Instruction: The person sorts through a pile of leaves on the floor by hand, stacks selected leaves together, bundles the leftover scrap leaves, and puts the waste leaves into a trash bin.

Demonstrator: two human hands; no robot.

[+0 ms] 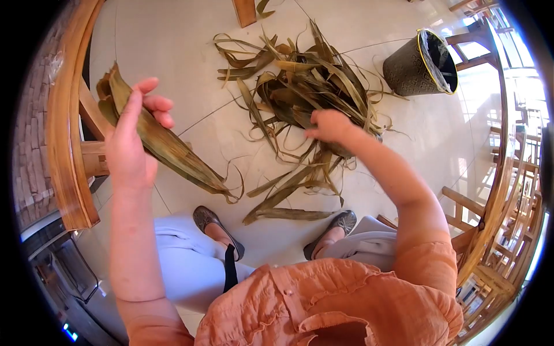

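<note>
A bundle of long dried leaves (179, 151), olive-brown and stacked lengthwise, is held in my left hand (130, 141) at the left. My thumb lies along one side of it, and its narrow ends hang down to the right. On the floor ahead spreads a loose pile of dried leaves (314, 75), tangled with thin curling strips. My right hand (333, 126) is at the near side of this pile, its fingers curled in on a leaf (300, 118); the fingertips are partly hidden.
A dark patterned bin (404, 68) with a yellow rim and plastic liner stands right of the pile. Wooden furniture (69, 127) borders the left, and wooden chairs (470, 213) line the right. Loose leaf pieces (294, 214) lie between my shoes (216, 228) on the tiled floor.
</note>
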